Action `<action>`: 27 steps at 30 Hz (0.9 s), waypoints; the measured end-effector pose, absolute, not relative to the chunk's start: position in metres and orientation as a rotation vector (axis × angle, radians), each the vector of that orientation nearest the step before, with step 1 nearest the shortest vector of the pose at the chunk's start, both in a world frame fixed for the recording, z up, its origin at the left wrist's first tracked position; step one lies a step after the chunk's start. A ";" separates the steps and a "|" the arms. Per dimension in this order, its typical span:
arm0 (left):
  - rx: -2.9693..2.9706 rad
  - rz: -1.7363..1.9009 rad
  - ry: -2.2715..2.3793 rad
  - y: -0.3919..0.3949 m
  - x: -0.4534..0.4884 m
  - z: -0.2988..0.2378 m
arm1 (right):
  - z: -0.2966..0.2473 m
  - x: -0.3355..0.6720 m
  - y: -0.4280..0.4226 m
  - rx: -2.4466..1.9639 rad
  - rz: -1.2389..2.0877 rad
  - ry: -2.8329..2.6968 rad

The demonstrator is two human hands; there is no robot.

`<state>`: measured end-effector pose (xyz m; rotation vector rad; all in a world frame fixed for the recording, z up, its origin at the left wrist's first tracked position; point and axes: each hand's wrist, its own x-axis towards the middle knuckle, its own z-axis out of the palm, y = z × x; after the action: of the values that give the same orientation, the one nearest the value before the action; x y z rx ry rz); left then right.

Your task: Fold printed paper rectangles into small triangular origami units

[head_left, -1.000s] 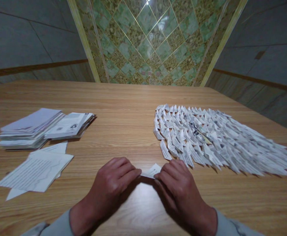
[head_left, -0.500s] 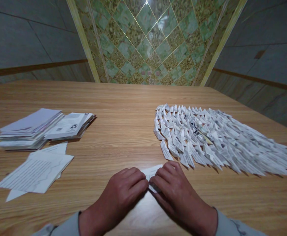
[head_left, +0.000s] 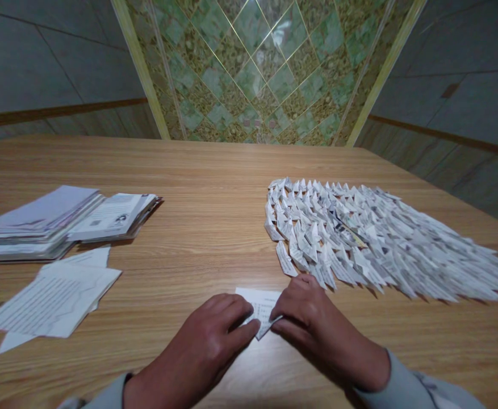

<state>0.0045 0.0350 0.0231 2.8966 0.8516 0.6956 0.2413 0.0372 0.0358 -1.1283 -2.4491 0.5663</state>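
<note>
A small folded piece of printed paper [head_left: 260, 307] lies on the wooden table [head_left: 214, 187] in front of me. My left hand [head_left: 208, 343] presses its fingertips on the paper's left part. On the paper's right part rests my right hand [head_left: 312, 324], fingers curled down. Both hands pinch and press the piece against the table, hiding much of it. Just to the right and beyond lies a wide spread of several small folded paper pieces [head_left: 359, 238] in overlapping rows.
A stack of printed sheets and booklets [head_left: 65, 218] sits at the left of the table. Loose printed sheets [head_left: 53, 298] lie in front of it. Behind the table rise grey walls and a green patterned tiled panel [head_left: 257, 68].
The hands have lowered the small paper from a raised pinch onto the table and now press it flat. The view has shifted slightly.
</note>
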 end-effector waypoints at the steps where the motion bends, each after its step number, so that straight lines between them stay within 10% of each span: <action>1: 2.899 0.710 0.834 0.033 0.005 0.024 | 0.036 0.242 0.037 -1.141 0.592 -2.425; 27: 3.005 0.928 0.862 0.018 0.003 -0.008 | 0.027 0.226 0.031 -1.499 0.478 -2.280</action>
<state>0.0028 0.0178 -0.0076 3.0052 0.8617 0.9277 0.2264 0.0311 0.0271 -1.4985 -2.2800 0.4781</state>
